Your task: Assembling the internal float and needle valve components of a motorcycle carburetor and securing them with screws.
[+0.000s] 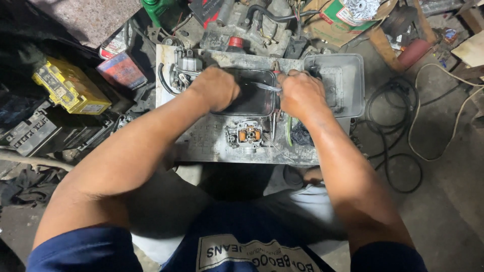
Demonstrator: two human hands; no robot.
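Note:
My left hand (216, 88) is closed into a fist over the left edge of a dark rectangular metal tray (254, 98); what it holds is hidden. My right hand (301, 93) grips a thin metal tool (266, 86) whose tip points left over the tray. Below the tray an opened carburetor body (245, 135) with orange floats lies on a small grey work board (206, 141). Another carburetor (184, 68) sits at the board's upper left, just beyond my left hand.
A grey plastic tray (348, 83) stands at the board's right. A yellow battery (70, 88) and a red box (122, 69) lie at left. Black cables (398, 136) coil on the floor at right. Engine parts (252, 25) and a cardboard box (338, 20) sit behind.

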